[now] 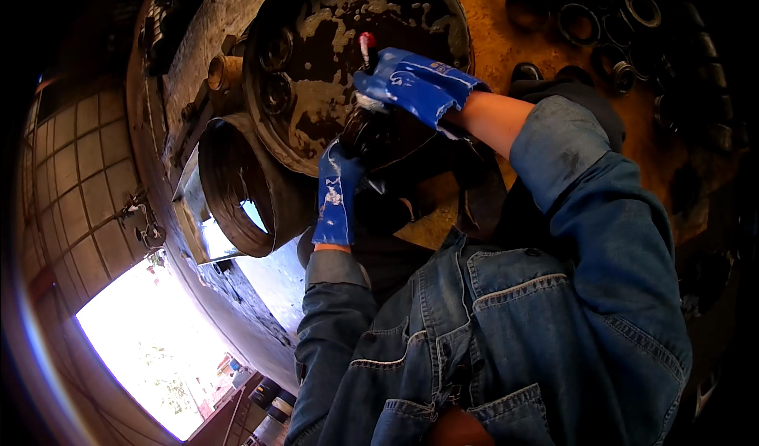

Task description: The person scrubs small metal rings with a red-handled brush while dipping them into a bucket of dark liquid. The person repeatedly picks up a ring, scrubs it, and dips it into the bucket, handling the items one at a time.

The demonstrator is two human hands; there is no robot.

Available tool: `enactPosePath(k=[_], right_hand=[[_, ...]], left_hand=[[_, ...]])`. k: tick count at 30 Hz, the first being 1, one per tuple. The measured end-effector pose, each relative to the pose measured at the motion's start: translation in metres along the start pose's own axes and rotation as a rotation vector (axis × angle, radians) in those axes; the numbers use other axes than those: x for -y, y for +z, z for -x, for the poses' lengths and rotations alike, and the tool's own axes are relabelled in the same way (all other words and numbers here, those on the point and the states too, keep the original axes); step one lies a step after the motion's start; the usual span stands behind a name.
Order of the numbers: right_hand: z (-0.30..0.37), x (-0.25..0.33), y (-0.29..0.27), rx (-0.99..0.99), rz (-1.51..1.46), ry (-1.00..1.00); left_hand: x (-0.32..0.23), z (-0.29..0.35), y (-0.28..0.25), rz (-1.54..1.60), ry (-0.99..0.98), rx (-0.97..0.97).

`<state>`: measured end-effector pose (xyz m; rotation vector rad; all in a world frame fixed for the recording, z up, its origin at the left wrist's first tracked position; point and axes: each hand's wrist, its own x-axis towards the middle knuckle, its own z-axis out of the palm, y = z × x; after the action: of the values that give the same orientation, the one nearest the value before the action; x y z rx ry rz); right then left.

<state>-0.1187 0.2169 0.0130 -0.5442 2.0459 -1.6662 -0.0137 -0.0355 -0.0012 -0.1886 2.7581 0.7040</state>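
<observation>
A wide round tub (258, 122) holds dark liquid (316, 78) with patches of pale foam on it. Over its near part, my right hand (395, 80), in a blue glove, is closed around a brush (367, 41) whose red-tipped handle sticks up. White suds or bristles show under that hand. My left hand (338, 183), gloved the same way, is at the tub's near rim, closed on a dark, wet part (362, 136). The part's exact kind is hard to make out in the shadow. Dark rings (275, 92) rest at the tub's left side.
Left of the tub, an open metal drum (273, 244) lies tilted with its mouth showing. Many dark metal rings (579, 24) are spread on the brown floor (494, 39) at the upper right. A bright doorway (150, 343) opens at the lower left, beside a panelled wall (79, 201).
</observation>
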Motion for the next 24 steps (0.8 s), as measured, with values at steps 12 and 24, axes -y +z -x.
enactPosePath(k=[12, 24], right_hand=[[-0.024, -0.023, 0.009, 0.036, 0.496, 0.596], [0.015, 0.014, -0.012, -0.052, 0.169, -0.159]], left_hand=[[-0.128, -0.059, 0.001, -0.707, 0.006, 0.316], [0.009, -0.002, 0.004, -0.197, 0.062, -0.124]])
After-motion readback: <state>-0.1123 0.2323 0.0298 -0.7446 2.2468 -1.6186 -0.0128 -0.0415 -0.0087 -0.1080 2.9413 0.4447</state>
